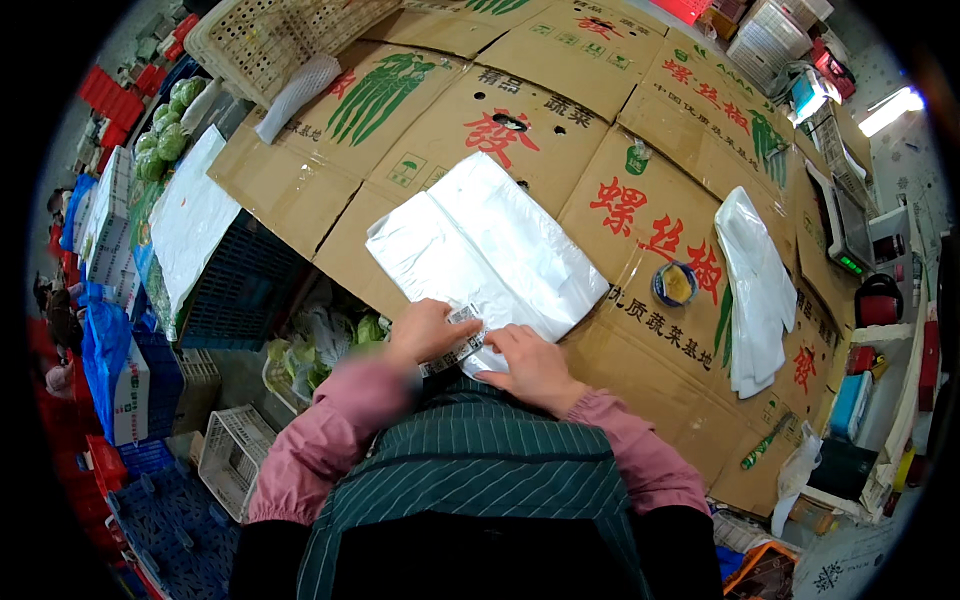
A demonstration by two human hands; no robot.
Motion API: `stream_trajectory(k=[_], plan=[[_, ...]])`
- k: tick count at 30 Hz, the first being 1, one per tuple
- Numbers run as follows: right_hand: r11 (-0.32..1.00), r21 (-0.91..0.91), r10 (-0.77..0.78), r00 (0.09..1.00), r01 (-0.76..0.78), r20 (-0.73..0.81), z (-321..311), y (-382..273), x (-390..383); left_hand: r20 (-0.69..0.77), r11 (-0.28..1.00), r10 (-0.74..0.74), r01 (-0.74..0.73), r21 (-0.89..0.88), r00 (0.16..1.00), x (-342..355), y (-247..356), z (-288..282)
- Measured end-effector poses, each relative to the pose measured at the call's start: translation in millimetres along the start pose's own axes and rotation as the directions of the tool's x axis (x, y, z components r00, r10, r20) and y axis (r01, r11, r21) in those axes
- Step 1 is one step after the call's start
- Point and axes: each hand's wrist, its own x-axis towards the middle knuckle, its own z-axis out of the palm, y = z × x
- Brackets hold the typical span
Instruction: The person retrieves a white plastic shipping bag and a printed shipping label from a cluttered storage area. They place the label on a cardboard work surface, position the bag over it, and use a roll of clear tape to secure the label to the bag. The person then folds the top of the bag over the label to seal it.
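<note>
A small printed label [462, 338] is pinched between both hands at the near corner of a stack of white plastic bags [490, 250], at about six o'clock from the stack's middle. The left hand [428, 332] is closed on the label's left end with thumb and fingers together; the right hand [530, 365] lies at its right end, fingers curled down on it and on the bag corner beneath. Neither hand is spread.

The label is judged to be thin, light and limp, likely to curl or stick to itself, so it is best taken by its two ends and kept taut. The bags are thought to be soft, slippery film: the top sheets would slide if pushed flat, and a firmer hold is offered by the folded edge or a corner.

The stack lies on flattened cardboard boxes [640, 215] printed with red characters and green vegetables. At three o'clock from the stack, a roll of tape [676, 284] is seen, and just beyond it a second bundle of white bags [757, 290]. At nine o'clock a blue crate [235, 290] covered by a white sheet [190, 220] stands beside the boxes, with leafy greens [310, 350] below it. At eleven o'clock a woven basket [275, 40] rests on the cardboard. A weighing scale [845, 235] is placed at two o'clock.
</note>
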Motion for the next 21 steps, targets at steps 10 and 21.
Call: stream_trajectory(k=[10,21], plan=[[0.997,0.072,0.030,0.998,-0.026,-0.056,17,0,-4,0.269,0.638,0.086,0.154,-0.754,0.959,-57,-58,-26],[0.903,0.117,0.333,0.504,-0.412,-0.796,-129,121,-33,0.248,0.646,0.185,0.073,-0.760,0.951,-60,-41,-13]])
